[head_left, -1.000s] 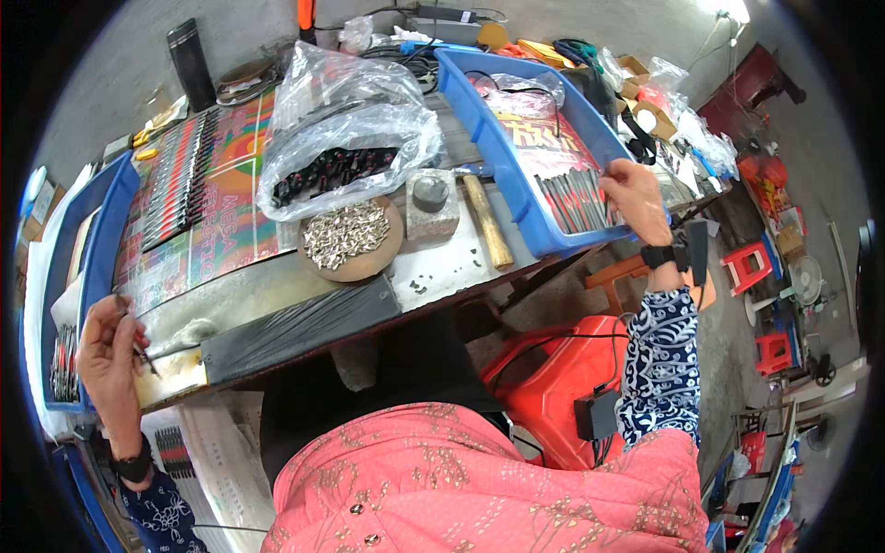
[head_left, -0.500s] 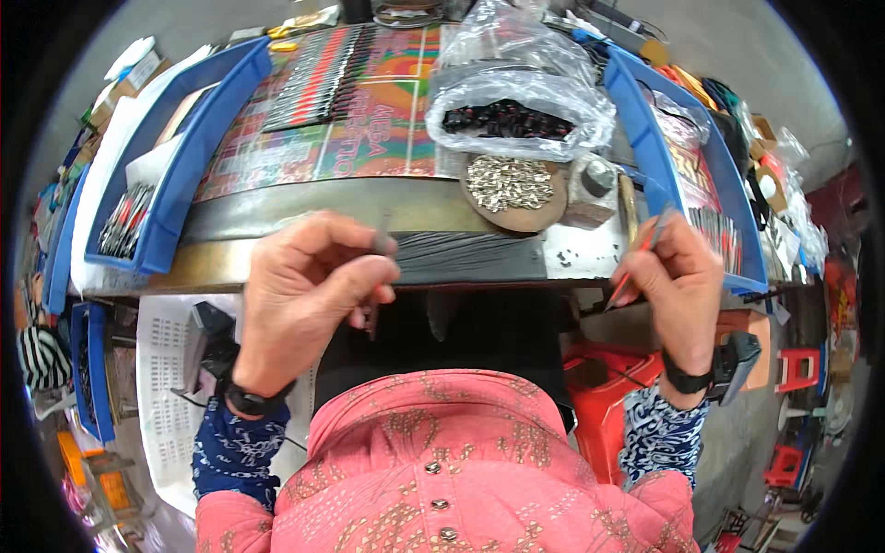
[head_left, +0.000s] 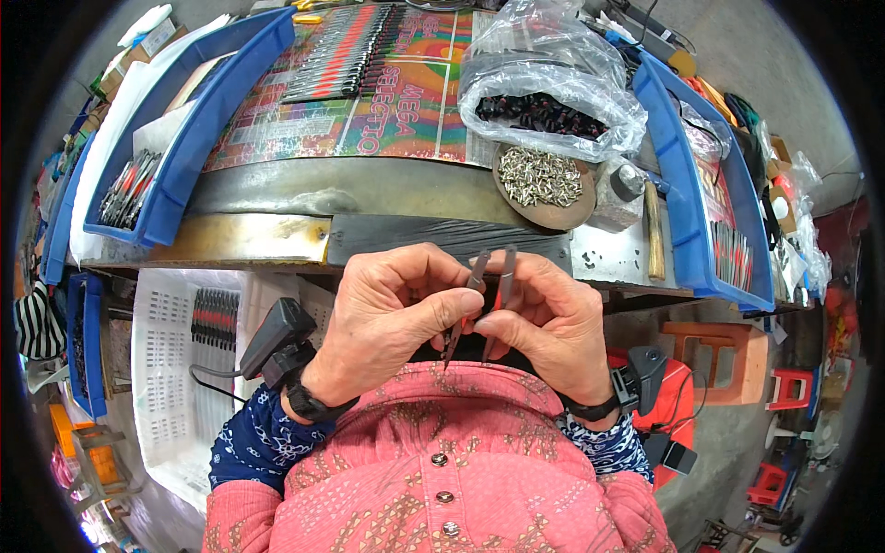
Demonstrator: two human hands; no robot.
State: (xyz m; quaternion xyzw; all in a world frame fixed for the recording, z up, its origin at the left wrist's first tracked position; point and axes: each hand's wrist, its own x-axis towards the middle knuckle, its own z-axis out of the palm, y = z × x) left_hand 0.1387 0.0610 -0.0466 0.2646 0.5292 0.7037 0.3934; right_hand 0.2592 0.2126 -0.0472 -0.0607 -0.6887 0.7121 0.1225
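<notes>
My left hand (head_left: 392, 309) pinches a thin dark grey metal strip (head_left: 477, 270) between thumb and fingers. Close against it, my right hand (head_left: 553, 313) grips a second slim strip (head_left: 507, 275), grey with a red part. Both strips stand nearly upright, side by side, just in front of the table's dark wooden edge (head_left: 442, 240). Whether they touch is hidden by my fingers. Beyond my hands lies a round brown dish (head_left: 558, 217) heaped with small silvery metal pins (head_left: 539, 177).
Behind the dish lies a clear plastic bag (head_left: 544, 69) of small black parts. A metal block (head_left: 618, 205) and wooden handle (head_left: 655, 230) are right of it. Blue bins (head_left: 198, 124) flank the table. Similar red-and-grey strips (head_left: 341, 55) line the mat. A white basket (head_left: 152, 387) stands lower left.
My hands were apart, each with a strip; both have moved inward and now meet in the middle. The view has shifted, showing strips in the white basket.
</notes>
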